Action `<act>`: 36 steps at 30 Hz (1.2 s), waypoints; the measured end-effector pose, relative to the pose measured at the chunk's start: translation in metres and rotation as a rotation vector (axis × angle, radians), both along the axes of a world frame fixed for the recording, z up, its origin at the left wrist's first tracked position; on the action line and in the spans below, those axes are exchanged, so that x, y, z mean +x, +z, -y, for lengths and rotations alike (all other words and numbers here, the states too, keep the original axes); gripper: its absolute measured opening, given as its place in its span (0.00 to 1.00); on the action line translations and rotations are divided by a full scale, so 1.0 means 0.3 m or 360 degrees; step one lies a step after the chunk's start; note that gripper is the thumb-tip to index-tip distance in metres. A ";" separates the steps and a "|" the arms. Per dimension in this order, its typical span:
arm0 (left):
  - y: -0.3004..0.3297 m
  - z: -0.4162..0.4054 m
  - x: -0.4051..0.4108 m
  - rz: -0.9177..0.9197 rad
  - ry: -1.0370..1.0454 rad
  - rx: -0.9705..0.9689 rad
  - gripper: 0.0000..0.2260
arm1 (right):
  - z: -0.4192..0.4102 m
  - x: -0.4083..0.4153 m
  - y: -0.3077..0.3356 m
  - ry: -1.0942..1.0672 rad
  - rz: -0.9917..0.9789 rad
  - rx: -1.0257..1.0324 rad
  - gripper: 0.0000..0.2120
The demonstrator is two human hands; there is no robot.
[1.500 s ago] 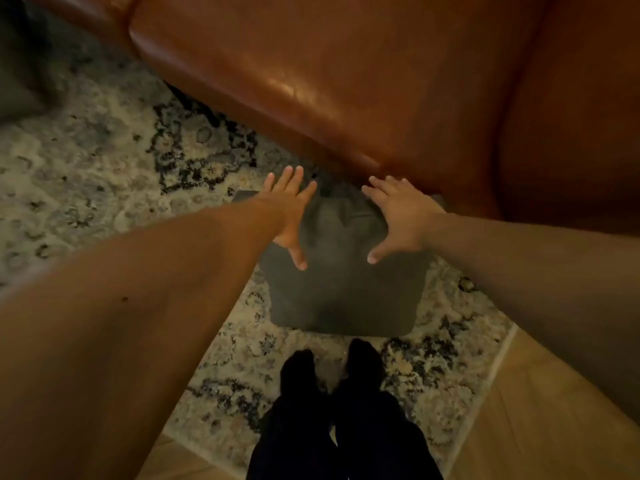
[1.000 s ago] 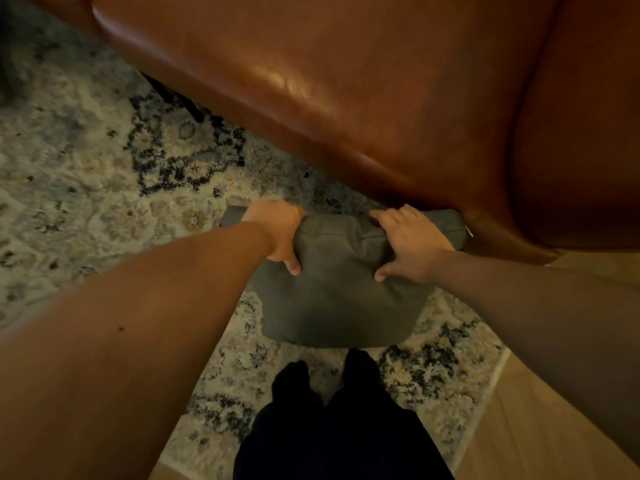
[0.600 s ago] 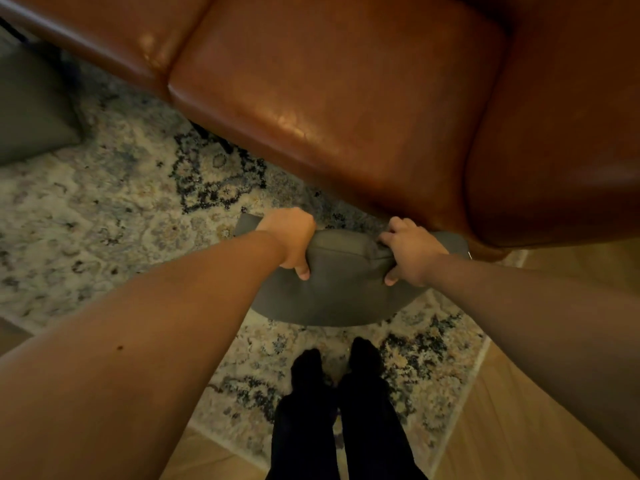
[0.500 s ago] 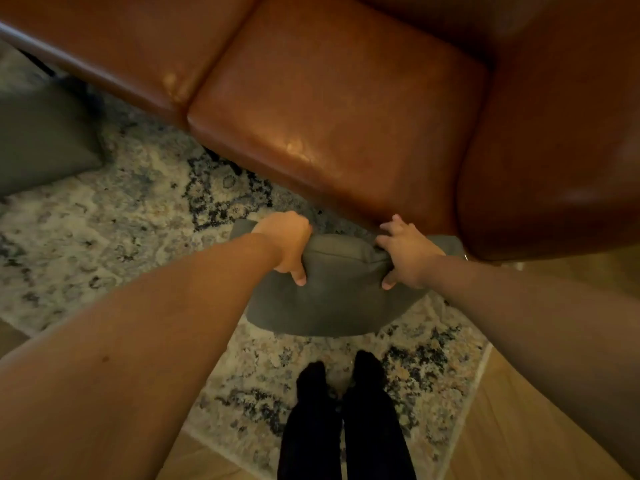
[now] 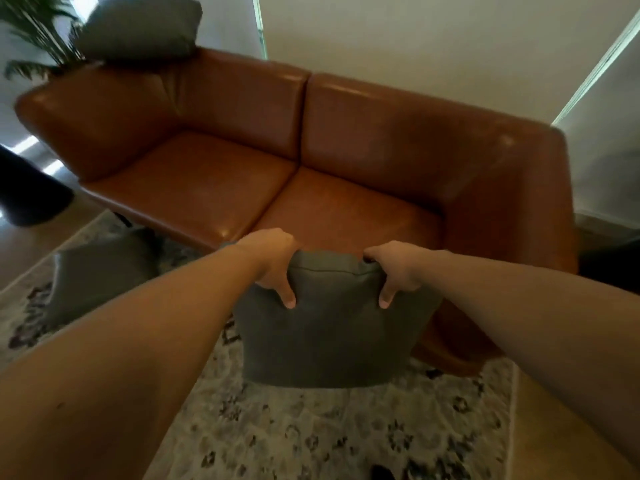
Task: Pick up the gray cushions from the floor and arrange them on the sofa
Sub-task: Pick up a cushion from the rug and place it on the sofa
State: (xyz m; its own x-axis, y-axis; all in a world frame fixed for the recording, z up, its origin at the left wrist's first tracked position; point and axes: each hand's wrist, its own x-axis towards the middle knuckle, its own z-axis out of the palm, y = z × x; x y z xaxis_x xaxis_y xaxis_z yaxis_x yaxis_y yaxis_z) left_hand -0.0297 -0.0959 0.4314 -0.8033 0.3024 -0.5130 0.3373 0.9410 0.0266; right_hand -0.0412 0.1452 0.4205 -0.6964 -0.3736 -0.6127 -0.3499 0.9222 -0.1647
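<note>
A gray cushion [image 5: 329, 334] hangs off the floor in front of the brown leather sofa [image 5: 270, 188]. My left hand [image 5: 273, 261] grips its top edge on the left and my right hand [image 5: 394, 268] grips the top edge on the right, thumbs on the near face. The cushion's top reaches about the front edge of the right seat. A second gray cushion [image 5: 100, 275] lies on the rug at the left, by the sofa's front. A third gray cushion [image 5: 138, 27] rests on top of the sofa's back corner at the far left.
A pale patterned rug [image 5: 311, 434] covers the floor below me, with wooden floor [image 5: 561, 427] at its right edge. A potted plant [image 5: 38, 32] stands behind the sofa's left end. A dark object [image 5: 31, 192] sits at the left edge. White walls rise behind the sofa.
Both hands closed on the cushion's top edge and lifted it off the rug. My view rose from the floor to take in the whole sofa.
</note>
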 end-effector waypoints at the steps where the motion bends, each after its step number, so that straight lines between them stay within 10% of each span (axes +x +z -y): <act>1: 0.050 -0.002 -0.025 -0.0034 0.0005 -0.0011 0.34 | -0.001 -0.022 0.050 -0.0007 -0.0037 -0.0007 0.44; 15: 0.373 -0.157 -0.440 -0.0379 -0.0127 0.0076 0.34 | -0.170 -0.378 0.370 -0.0151 -0.0264 -0.0060 0.42; 36: 0.208 -0.467 -1.293 -0.0285 -0.0652 0.0103 0.41 | -0.460 -0.978 0.245 -0.0534 -0.0216 0.0044 0.42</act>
State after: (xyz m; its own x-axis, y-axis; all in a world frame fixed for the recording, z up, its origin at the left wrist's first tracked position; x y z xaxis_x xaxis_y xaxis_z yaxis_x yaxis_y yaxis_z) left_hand -0.4175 0.0444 0.4937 -0.6852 0.6407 -0.3464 0.6861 0.7274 -0.0116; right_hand -0.3346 0.2833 0.4939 -0.8531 -0.0954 -0.5129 -0.0442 0.9928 -0.1111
